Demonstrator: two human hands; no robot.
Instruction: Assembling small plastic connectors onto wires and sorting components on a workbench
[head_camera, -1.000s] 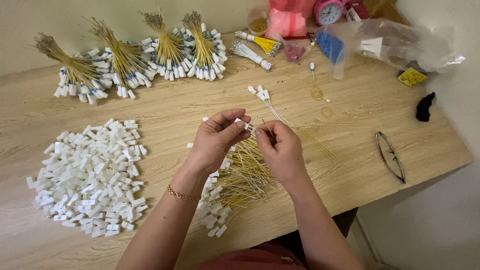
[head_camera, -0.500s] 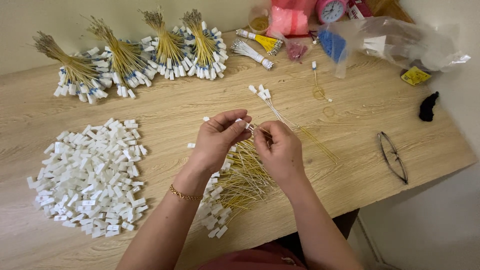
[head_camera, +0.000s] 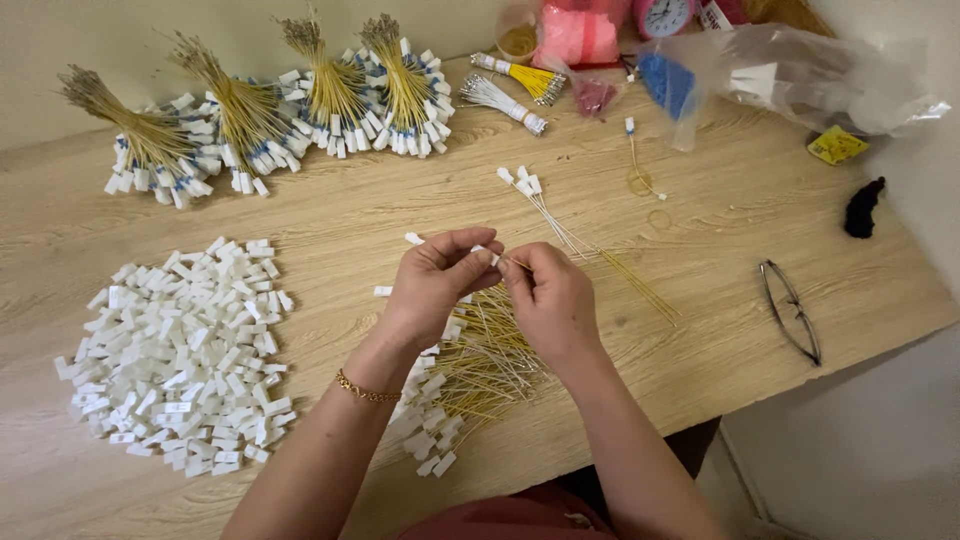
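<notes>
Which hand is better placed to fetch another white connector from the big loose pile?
Probably the left hand. The pile of white connectors lies on its side of the table, with nothing between. The right hand would have to cross over the left hand and the loose yellow wires to get there.

Bright, even, sharp picture with soft shadows.

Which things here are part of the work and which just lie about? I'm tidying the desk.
In use: left hand, right hand, white plug, yellow wires, plug pile, finished bundles.
Lying about: glasses, clock, plastic bag, black scrap.
</notes>
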